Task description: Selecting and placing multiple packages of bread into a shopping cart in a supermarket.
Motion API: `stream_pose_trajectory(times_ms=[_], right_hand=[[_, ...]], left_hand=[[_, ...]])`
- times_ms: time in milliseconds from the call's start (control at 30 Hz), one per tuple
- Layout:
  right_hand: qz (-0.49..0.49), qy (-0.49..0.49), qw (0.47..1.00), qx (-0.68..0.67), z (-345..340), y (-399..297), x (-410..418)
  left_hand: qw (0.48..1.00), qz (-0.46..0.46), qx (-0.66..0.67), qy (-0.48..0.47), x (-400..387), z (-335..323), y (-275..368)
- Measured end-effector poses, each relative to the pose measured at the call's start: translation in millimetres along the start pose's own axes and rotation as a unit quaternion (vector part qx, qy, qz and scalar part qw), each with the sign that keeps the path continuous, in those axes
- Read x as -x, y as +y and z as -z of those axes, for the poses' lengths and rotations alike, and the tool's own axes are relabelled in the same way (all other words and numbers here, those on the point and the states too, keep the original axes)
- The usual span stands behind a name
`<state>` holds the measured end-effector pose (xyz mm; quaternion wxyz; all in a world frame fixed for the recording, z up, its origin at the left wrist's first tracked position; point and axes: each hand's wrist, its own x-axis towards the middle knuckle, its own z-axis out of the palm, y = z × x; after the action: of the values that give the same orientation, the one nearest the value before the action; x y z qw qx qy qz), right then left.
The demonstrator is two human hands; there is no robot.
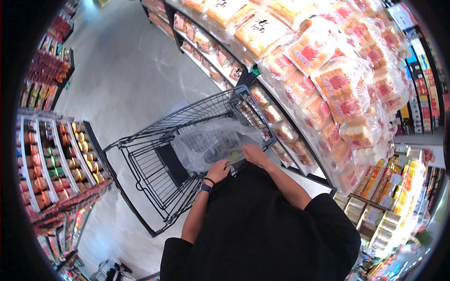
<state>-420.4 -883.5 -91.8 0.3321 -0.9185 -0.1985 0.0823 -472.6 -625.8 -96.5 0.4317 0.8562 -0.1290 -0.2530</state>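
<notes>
A clear plastic bag [207, 140] is spread out over the basket of a metal shopping cart [151, 175], whose wire mesh shows through it. My left hand [217, 171], with a dark watch and a black band at the wrist, grips the bag's near edge. A short way to the right, my right hand [255, 154] is closed on the same edge. Between the two hands a small yellow-green round patch [234, 153] shows at the bag; what it is cannot be made out. The fingertips are partly hidden in the folds.
Bagged bread loaves [337, 84] are heaped on a display right of the cart, with more packs on lower shelves [207, 45]. Shelves of packaged goods [56, 158] stand at left. Grey floor [116, 63] runs between them. Boxed goods [372, 214] sit at lower right.
</notes>
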Motion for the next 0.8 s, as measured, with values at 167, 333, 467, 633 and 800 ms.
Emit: stream_pose_trajectory(times_ms=[167, 333, 467, 633, 800], right_hand=[[-0.075, 0.015, 0.992, 0.098, -15, 11, -10], [-0.121, 0.014, 0.987, 0.106, -17, 8, -31], [-0.13, -0.009, 0.988, 0.085, -21, 11, -38], [-0.083, -0.095, 0.991, -0.038, -2, 21, -35], [-0.06, -0.077, 0.985, -0.143, 73, 34, -17]], left_hand=[[0.993, 0.015, -0.051, -0.106, -8, 4, 8], [0.992, 0.002, -0.092, -0.089, -11, -3, 9], [0.99, -0.007, -0.139, -0.034, -11, 3, 11], [0.985, 0.004, -0.173, 0.002, -13, -1, 8], [0.977, 0.016, -0.203, 0.062, -19, -21, 26]])
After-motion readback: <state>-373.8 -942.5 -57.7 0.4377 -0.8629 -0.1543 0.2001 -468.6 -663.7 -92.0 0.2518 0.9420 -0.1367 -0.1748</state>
